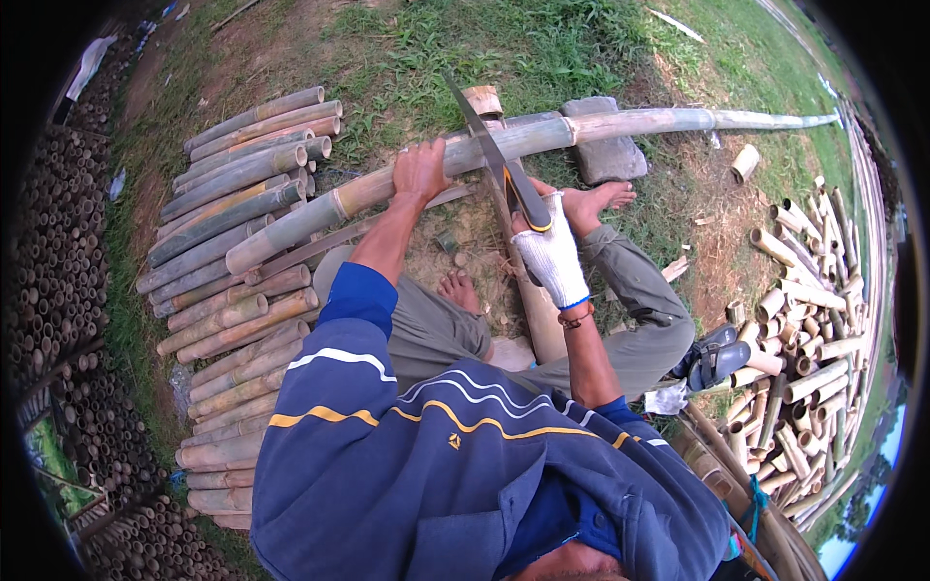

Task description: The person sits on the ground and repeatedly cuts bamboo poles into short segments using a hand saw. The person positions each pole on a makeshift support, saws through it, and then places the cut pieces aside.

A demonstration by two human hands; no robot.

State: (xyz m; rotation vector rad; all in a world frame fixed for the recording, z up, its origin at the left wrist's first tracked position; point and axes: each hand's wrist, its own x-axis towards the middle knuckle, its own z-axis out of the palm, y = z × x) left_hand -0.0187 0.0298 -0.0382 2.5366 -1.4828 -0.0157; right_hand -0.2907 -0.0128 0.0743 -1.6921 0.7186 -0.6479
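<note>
A long bamboo pole [630,124] lies crosswise in front of me, its near-left end cut flat. My left hand [422,170], bare, wraps over the pole left of the saw. In a white knitted glove, my right hand [550,247] grips the black and orange handle of a hand saw [489,145]. The saw's blade slants up and left across the pole, touching or just over it; I cannot tell how deep its teeth sit. Beneath the pole, a bamboo post [533,300] runs from between my legs toward its far, ringed top [481,100].
Cut bamboo lengths [232,208] lie stacked at my left. A grey stone block [603,145] sits by the pole, near my bare right foot [593,205]. Short bamboo offcuts [814,329] are heaped on the right, beside dark sandals [715,360]. More bamboo [73,242] is piled far left.
</note>
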